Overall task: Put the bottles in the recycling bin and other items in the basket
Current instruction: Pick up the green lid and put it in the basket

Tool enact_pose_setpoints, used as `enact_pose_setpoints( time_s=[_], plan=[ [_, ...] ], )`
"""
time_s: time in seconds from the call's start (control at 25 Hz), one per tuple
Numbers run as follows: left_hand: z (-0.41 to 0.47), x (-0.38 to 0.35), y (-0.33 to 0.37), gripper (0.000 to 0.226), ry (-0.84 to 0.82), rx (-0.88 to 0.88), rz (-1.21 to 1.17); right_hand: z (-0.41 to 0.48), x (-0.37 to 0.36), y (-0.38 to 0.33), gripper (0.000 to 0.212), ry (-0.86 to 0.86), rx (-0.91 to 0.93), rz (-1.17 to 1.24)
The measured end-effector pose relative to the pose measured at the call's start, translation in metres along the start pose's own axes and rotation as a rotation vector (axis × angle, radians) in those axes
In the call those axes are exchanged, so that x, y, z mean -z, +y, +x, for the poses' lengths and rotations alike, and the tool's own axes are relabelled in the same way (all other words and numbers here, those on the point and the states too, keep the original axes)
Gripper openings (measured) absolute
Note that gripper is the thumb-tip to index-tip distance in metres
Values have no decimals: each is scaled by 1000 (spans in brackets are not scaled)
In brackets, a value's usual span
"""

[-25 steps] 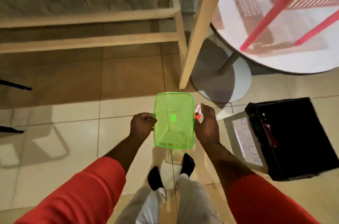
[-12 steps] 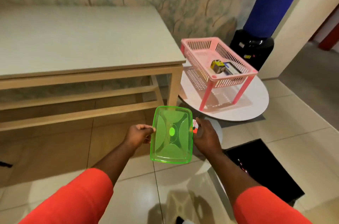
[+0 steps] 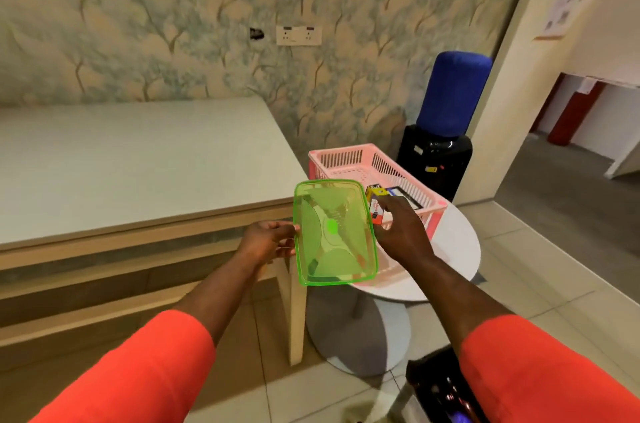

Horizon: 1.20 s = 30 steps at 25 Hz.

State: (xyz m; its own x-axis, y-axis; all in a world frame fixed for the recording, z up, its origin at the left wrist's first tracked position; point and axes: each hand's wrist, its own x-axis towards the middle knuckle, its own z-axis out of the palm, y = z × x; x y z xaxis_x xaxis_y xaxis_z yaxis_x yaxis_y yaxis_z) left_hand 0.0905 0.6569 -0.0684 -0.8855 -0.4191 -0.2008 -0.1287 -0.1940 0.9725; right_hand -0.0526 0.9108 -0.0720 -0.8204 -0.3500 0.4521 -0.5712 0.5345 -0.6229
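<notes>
I hold a translucent green plastic container [image 3: 332, 232] flat in front of me, between both hands. My left hand [image 3: 268, 240] grips its left rim. My right hand [image 3: 398, 232] rests against its right rim and also holds a small red and white box [image 3: 376, 214]. Just behind them a pink slatted basket [image 3: 349, 159] stands on a round white table [image 3: 457, 246]; a yellow box [image 3: 375, 192] and a dark flat item [image 3: 403, 195] lie inside it. The black recycling bin [image 3: 440, 388] sits on the floor at the lower right, partly hidden by my right sleeve.
A long pale wooden table [image 3: 138, 162] fills the left side, its leg [image 3: 294, 311] close to the round table's base. A water dispenser with a blue bottle [image 3: 450, 96] stands in the corner behind the basket. An open doorway lies at the right.
My view has lifted from the floor to the tables. Both hands have carried the green container up and to the right, toward the pink basket.
</notes>
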Motion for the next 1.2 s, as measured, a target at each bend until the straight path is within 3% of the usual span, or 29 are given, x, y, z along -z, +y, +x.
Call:
enact_pose_setpoints(
  time_s=[0.32, 0.68, 0.84, 0.96, 1.2],
  plan=[
    [157, -74, 57, 9, 91, -83, 11, 160, 0, 109, 62, -44, -36, 79],
    [288, -138, 72, 14, 280, -60, -37, 289, -24, 218, 50, -381, -98, -92],
    [330, -148, 69, 16, 308, -11, -23, 320, -45, 248, 47, -505, 75, -411],
    [352, -157, 72, 4, 296, 11, -19, 334, -59, 253, 47, -526, 269, -731],
    [388, -166, 66, 12, 293, 89, 29, 352, -87, 264, 60, -691, 335, -870]
  ],
)
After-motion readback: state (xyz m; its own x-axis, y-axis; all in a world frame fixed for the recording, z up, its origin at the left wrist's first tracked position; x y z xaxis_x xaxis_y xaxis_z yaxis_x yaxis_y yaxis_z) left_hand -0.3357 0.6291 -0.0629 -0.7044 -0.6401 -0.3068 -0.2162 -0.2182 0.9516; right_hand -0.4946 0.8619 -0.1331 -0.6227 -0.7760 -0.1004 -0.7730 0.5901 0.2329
